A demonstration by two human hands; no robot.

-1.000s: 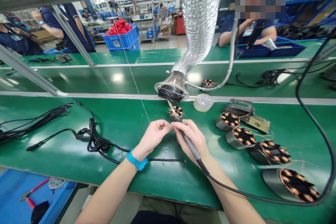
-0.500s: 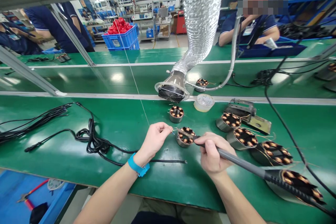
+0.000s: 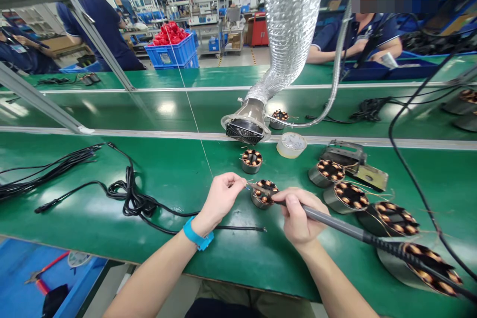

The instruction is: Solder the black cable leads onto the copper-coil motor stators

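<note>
Right hand [image 3: 298, 218] closed pen-fashion round a black soldering iron [image 3: 335, 221]; left hand [image 3: 219, 198] pinching a fine copper lead wire [image 3: 244, 187].
The iron's tip meets the lead just beside a small round copper-wound stator [image 3: 264, 194] on the green table [image 3: 167, 174]; the lead is likely soft and easily kinked, so best pinched near its end.

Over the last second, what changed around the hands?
The right hand drew back to the right and swung the soldering iron from steep to nearly flat, its tip now at the near stator. The left hand stayed pinching a thin wire beside it. Nothing let go; other stators and cables unmoved.
</note>
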